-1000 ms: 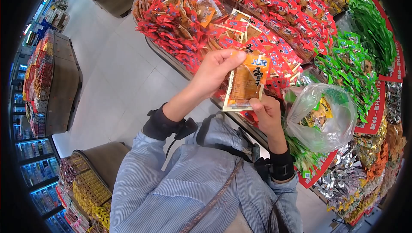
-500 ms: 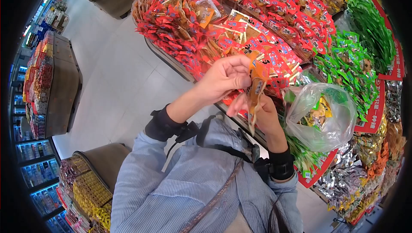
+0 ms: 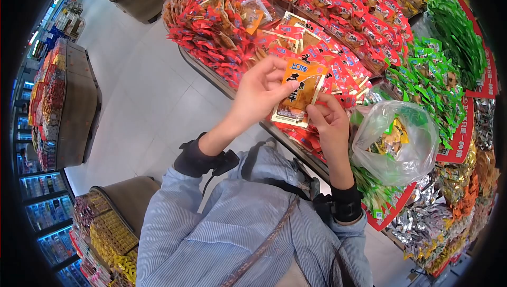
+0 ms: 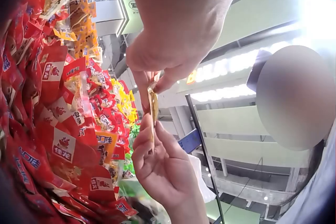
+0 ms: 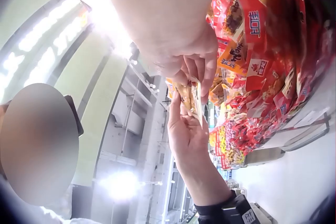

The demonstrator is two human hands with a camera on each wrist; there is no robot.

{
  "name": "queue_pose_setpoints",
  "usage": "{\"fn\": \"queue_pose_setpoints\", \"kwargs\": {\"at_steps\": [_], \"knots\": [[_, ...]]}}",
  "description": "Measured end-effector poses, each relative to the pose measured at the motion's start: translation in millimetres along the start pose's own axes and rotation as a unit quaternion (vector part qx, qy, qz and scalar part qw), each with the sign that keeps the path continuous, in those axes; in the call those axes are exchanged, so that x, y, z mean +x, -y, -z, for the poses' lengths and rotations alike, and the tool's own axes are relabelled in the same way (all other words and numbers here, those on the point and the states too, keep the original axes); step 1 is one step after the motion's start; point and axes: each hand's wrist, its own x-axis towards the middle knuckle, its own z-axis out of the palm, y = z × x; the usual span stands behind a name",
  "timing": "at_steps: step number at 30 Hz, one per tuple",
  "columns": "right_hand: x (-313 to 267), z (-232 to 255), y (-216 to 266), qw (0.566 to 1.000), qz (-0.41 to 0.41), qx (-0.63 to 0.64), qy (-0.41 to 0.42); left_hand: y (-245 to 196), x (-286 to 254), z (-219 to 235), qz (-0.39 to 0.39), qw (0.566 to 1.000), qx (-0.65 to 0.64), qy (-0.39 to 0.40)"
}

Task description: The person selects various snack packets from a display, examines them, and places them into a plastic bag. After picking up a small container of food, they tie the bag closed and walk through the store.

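Observation:
An orange snack packet (image 3: 302, 89) is held between both hands in front of the body, its printed front facing up in the head view. The left hand (image 3: 260, 94) pinches its upper left side, thumb over the front. At the lower right edge, the right hand (image 3: 331, 126) pinches it between thumb and fingers. Both wrist views show the packet (image 4: 153, 106) (image 5: 188, 97) nearly edge-on between the fingertips. Beneath and behind lie heaped red packets (image 3: 338, 65). An open clear plastic bag (image 3: 369, 155) with some packets inside sits just right of the right hand.
Green packets (image 3: 428, 83) fill a section at the right, beside red signs (image 3: 458, 142). Silver and gold packets (image 3: 422, 223) lie at the lower right. Other display bins (image 3: 74, 102) stand across the pale floor (image 3: 153, 97) at the left.
The packet has gone from nearly edge-on half a second ago to face up, with its lettering the other way round than a second ago. The bag has stayed in place.

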Motion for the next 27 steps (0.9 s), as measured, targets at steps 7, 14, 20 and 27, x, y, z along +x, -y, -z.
{"fn": "queue_pose_setpoints", "kwargs": {"at_steps": [7,14,20,27], "knots": [[-3,-3,4,1.000,-0.007,0.017,0.006,2,-2,2,0.001,1.000,0.020,0.002],[-4,-8,3,1.000,0.000,0.022,0.008,11,-3,0,0.030,0.999,0.011,0.032],[-4,-2,3,1.000,0.002,0.012,0.001,17,-4,2,0.052,0.995,0.025,0.086],[-4,-3,-1,1.000,0.010,0.014,0.003,17,-6,2,0.052,0.995,0.033,0.083]]}}
